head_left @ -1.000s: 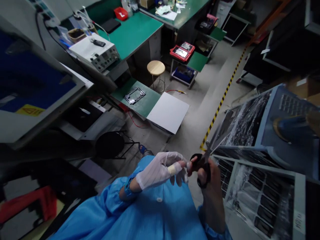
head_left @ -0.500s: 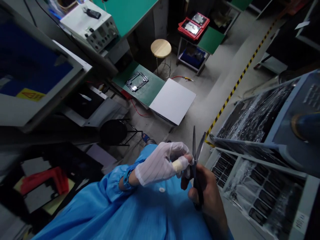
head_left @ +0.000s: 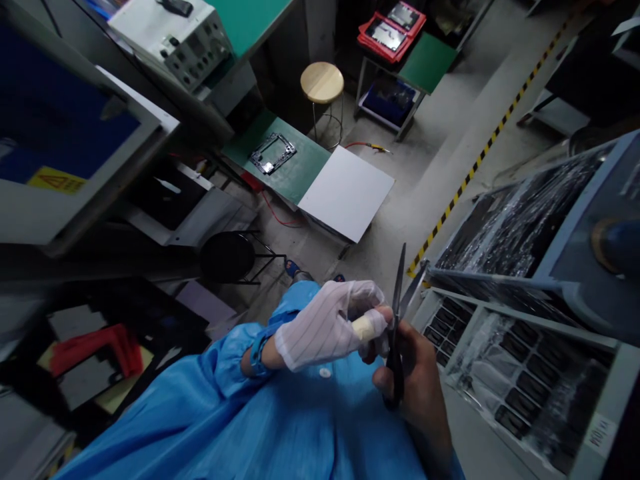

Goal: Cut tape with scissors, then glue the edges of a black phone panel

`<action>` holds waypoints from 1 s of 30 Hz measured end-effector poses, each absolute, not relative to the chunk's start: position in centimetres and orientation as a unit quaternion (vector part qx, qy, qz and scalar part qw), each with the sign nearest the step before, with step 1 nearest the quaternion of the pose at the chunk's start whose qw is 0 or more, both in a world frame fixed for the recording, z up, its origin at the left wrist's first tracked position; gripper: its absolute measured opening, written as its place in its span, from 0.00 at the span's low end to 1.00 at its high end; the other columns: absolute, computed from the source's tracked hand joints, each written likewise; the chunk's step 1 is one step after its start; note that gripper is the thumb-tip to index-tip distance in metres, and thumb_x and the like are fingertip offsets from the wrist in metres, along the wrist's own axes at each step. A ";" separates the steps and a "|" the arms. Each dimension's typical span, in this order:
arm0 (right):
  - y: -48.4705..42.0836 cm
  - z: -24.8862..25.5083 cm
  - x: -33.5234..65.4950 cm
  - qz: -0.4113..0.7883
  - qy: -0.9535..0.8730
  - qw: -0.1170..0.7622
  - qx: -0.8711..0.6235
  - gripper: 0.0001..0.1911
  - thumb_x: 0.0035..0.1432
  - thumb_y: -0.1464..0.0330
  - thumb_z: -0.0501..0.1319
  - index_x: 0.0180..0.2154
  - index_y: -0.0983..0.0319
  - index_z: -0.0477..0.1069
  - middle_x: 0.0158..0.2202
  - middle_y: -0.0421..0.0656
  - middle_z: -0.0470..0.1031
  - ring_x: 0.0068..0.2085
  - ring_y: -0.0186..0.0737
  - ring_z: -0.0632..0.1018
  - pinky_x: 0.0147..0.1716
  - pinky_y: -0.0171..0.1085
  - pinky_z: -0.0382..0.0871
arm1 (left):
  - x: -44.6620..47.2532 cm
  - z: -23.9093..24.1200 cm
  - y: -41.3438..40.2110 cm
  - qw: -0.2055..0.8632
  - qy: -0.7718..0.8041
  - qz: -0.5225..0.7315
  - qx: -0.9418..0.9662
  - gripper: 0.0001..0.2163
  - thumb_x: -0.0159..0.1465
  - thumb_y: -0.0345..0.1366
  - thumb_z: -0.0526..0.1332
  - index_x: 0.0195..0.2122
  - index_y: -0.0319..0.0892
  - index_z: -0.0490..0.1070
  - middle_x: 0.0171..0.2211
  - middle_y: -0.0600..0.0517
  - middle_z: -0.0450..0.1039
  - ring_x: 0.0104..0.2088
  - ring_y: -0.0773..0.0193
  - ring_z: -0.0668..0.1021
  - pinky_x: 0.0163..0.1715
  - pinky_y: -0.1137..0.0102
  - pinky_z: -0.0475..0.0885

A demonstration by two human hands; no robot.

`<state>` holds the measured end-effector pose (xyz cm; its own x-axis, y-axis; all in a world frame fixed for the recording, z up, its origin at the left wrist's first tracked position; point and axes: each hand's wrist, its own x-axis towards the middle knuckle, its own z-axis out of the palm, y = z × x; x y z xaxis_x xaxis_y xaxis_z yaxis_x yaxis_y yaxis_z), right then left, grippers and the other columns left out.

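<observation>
Biggest first: blue smock [head_left: 280, 413] fills the bottom of the view, crate [head_left: 615, 393] of plastic-covered black parts sits off to the right, well clear of the blades. Both hands are up in front of the smock, close in, nearly meeting. Left hand [head_left: 325, 327] is in a striped white glove, comes in from the left, fingers curled and tips gathered; can't tell if it's pinching anything, the far fingers are hidden. Right hand [head_left: 420, 370] is bare, wrapped around the grips of the scissors [head_left: 397, 303], thumb on the near side. So the right hand owns the scissors; the left only has its fingertips just beside them, around the pivot. Key relation: scissors' long axis runs away from the body, points forward and slightly right, while the left's taped digit points right, straight across that line, close to square. Blades stand a little apart, tips out past both hands, over the floor. From the left hand, scissors lie directly to its right; from the right hand, they stick out forward on its left side. Smallest bits: cream tape [head_left: 363, 327] around that digit, then the bare fingertip [head_left: 385, 311] next to the pivot; contact with metal, can't tell.
</observation>
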<state>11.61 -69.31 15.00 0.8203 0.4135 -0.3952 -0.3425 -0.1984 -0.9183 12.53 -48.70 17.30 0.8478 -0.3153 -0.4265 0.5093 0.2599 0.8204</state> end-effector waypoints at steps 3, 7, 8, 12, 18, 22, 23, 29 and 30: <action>-69.4 14.9 11.4 0.302 -0.016 0.631 -0.714 0.35 0.51 0.32 0.84 0.35 0.55 0.81 0.29 0.40 0.82 0.29 0.43 0.78 0.36 0.42 0.79 | 12.5 17.1 -48.9 0.785 0.090 -0.261 0.555 0.25 0.72 0.58 0.75 0.34 0.43 0.70 0.26 0.49 0.80 0.22 0.69 0.77 0.23 0.77 0.71; -69.4 14.9 11.3 0.296 -0.019 0.635 -0.714 0.33 0.53 0.34 0.84 0.34 0.55 0.81 0.28 0.40 0.82 0.28 0.42 0.77 0.34 0.40 0.78 | 12.4 16.9 -49.0 0.785 0.093 -0.262 0.553 0.23 0.72 0.55 0.74 0.33 0.43 0.70 0.26 0.50 0.80 0.23 0.69 0.77 0.23 0.78 0.71; -69.3 14.9 11.3 0.294 -0.022 0.636 -0.713 0.33 0.53 0.35 0.84 0.34 0.55 0.81 0.28 0.39 0.82 0.27 0.41 0.77 0.34 0.40 0.78 | 12.4 16.9 -49.0 0.786 0.094 -0.263 0.552 0.22 0.72 0.55 0.73 0.33 0.44 0.69 0.26 0.50 0.80 0.23 0.69 0.77 0.24 0.77 0.71; -69.4 14.9 11.1 0.283 -0.022 0.638 -0.716 0.31 0.54 0.37 0.85 0.35 0.55 0.82 0.27 0.38 0.82 0.26 0.40 0.75 0.34 0.40 0.78 | 12.3 17.0 -49.1 0.781 0.097 -0.268 0.556 0.23 0.72 0.57 0.72 0.34 0.44 0.69 0.26 0.50 0.80 0.23 0.68 0.78 0.24 0.77 0.72; -69.3 14.8 11.0 0.275 -0.008 0.640 -0.717 0.30 0.52 0.39 0.85 0.34 0.55 0.82 0.28 0.39 0.85 0.26 0.41 0.78 0.32 0.39 0.77 | 12.1 16.9 -49.1 0.774 0.097 -0.270 0.564 0.22 0.72 0.56 0.73 0.34 0.44 0.70 0.27 0.49 0.81 0.24 0.67 0.78 0.25 0.76 0.73; -69.3 14.8 11.1 0.274 -0.008 0.636 -0.721 0.28 0.53 0.41 0.85 0.34 0.55 0.82 0.26 0.38 0.82 0.26 0.40 0.77 0.32 0.39 0.76 | 12.1 16.9 -49.0 0.776 0.093 -0.270 0.561 0.17 0.71 0.49 0.71 0.34 0.44 0.69 0.27 0.51 0.80 0.23 0.68 0.78 0.24 0.77 0.72; -69.3 14.8 11.0 0.274 -0.008 0.633 -0.724 0.27 0.54 0.42 0.84 0.34 0.55 0.82 0.26 0.38 0.82 0.26 0.40 0.77 0.32 0.39 0.76 | 12.2 16.9 -49.0 0.779 0.092 -0.272 0.558 0.17 0.71 0.49 0.70 0.34 0.44 0.69 0.27 0.51 0.80 0.23 0.68 0.78 0.24 0.77 0.72; -69.3 15.1 10.8 0.287 -0.015 0.618 -0.732 0.26 0.59 0.41 0.80 0.36 0.55 0.80 0.27 0.38 0.80 0.28 0.40 0.77 0.33 0.38 0.76 | 12.3 16.9 -48.9 0.785 0.089 -0.270 0.550 0.18 0.72 0.48 0.72 0.34 0.44 0.67 0.25 0.53 0.78 0.22 0.67 0.80 0.24 0.77 0.73; -69.3 15.1 10.8 0.288 -0.018 0.618 -0.731 0.27 0.60 0.40 0.80 0.36 0.55 0.80 0.27 0.38 0.80 0.28 0.40 0.77 0.33 0.38 0.76 | 12.3 16.8 -48.9 0.786 0.088 -0.271 0.549 0.18 0.72 0.47 0.72 0.34 0.44 0.67 0.25 0.53 0.79 0.23 0.67 0.80 0.24 0.77 0.73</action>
